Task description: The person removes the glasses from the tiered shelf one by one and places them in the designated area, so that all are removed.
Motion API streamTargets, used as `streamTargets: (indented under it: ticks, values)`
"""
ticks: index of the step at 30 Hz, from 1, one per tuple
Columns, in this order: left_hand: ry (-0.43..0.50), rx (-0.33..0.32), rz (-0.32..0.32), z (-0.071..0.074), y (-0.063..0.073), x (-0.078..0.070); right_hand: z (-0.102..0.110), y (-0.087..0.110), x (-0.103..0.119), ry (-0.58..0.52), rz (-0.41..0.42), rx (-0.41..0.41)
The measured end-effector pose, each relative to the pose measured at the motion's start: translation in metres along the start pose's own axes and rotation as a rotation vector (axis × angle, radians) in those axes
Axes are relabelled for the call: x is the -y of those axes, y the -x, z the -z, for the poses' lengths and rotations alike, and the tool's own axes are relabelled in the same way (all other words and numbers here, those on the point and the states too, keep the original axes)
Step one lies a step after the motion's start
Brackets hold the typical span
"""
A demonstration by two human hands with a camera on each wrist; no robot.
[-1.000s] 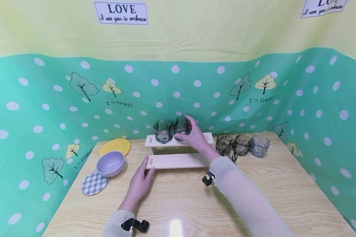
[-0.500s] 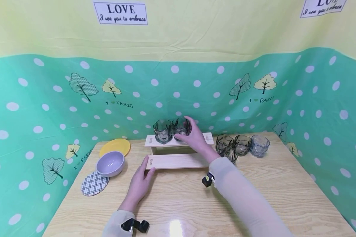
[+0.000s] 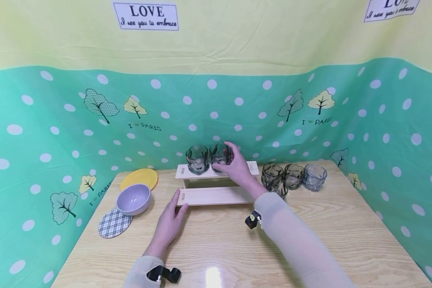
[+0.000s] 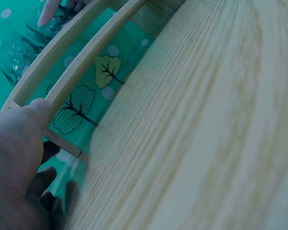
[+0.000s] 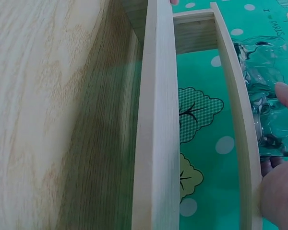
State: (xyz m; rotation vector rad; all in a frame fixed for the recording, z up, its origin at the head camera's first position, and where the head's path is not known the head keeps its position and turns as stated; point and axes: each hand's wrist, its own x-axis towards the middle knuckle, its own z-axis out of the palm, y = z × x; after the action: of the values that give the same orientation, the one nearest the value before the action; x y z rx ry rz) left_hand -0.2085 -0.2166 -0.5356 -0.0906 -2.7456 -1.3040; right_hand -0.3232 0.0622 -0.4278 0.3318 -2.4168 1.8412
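Observation:
A two-tier wooden shelf rack [image 3: 216,196] stands at the back of the table. On its upper board are two dark grey faceted glasses, a left glass [image 3: 197,161] and a right glass [image 3: 219,154], side by side. My right hand [image 3: 236,168] holds the right glass, thumb in front and fingers round its right side; the right wrist view shows part of this hand [image 5: 283,191] by the glass. My left hand [image 3: 170,222] grips the rack's left end. In the left wrist view its thumb [image 4: 37,111] lies on the lower board's corner, with fingers partly hidden behind.
Right of the rack stand several more glasses: brownish ones [image 3: 294,177] and a bluish one [image 3: 315,178]. At the left lie a yellow plate [image 3: 144,176], a lavender bowl [image 3: 134,200] and a checked round mat [image 3: 114,224]. A patterned cloth [image 3: 216,104] hangs close behind.
The right glass and my right hand have shifted very slightly to the right, widening the gap to the left glass. My left hand stays in place on the rack.

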Motion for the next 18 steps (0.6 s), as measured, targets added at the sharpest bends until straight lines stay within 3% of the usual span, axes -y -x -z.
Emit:
streamTargets:
  ticks: [18]
  values:
    - [-0.006,0.002,0.004,-0.0012,-0.0013,0.001,0.0034,0.0017,-0.004,-0.049,0.04,-0.023]
